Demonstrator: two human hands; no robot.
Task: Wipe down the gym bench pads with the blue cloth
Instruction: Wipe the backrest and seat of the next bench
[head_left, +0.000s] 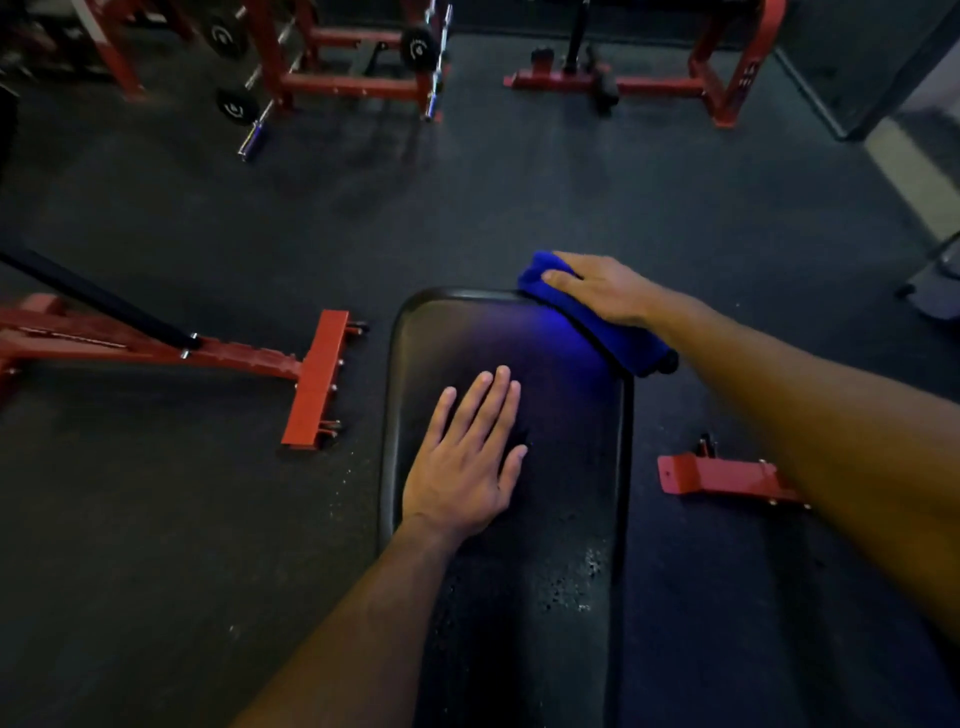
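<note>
A black gym bench pad (566, 447) runs from the middle of the view down to the bottom edge. Small droplets speckle its lower right part. The blue cloth (597, 322) lies folded over the pad's far right corner and right edge. My right hand (602, 288) lies on top of the cloth with its fingers stretched over it, pressing it against the pad. My left hand (470, 460) rests flat on the pad's left half, fingers straight and together, holding nothing.
Red frame feet stand on the dark rubber floor: one (317, 379) left of the pad, one (722, 475) right of it. Red racks (332, 78) with barbells and plates stand at the back. Another red frame (717, 67) stands at the far right.
</note>
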